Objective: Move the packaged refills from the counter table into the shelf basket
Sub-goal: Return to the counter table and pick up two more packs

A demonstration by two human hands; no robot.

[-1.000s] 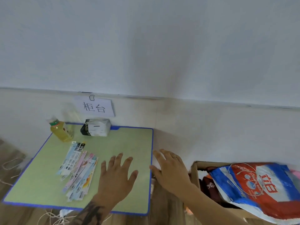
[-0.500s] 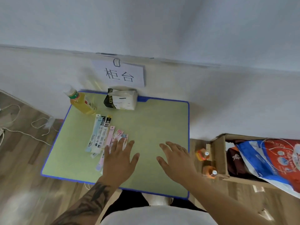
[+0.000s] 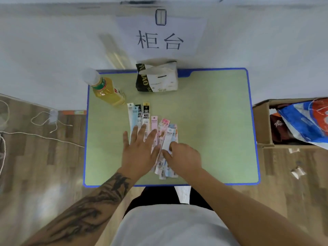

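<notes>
Left hand [image 3: 140, 150] flat, fingers straight and spread, pressing on the left part of a fan of refills [image 3: 156, 135] near the front middle of the green table [image 3: 213, 121]; right hand [image 3: 184, 157] just beside it, fingers curled, thumb and fingertips pinching a white-and-blue pack at the right of the fan. Behind the fan, a bottle [image 3: 108, 91] of yellow drink at back left and a tissue pack [image 3: 157, 77] at the back edge, under a paper sign [image 3: 159, 38] on the wall. Off to the right, well apart from the refills, a cardboard box [image 3: 262, 125] with a red-and-blue bag [image 3: 305, 119].
</notes>
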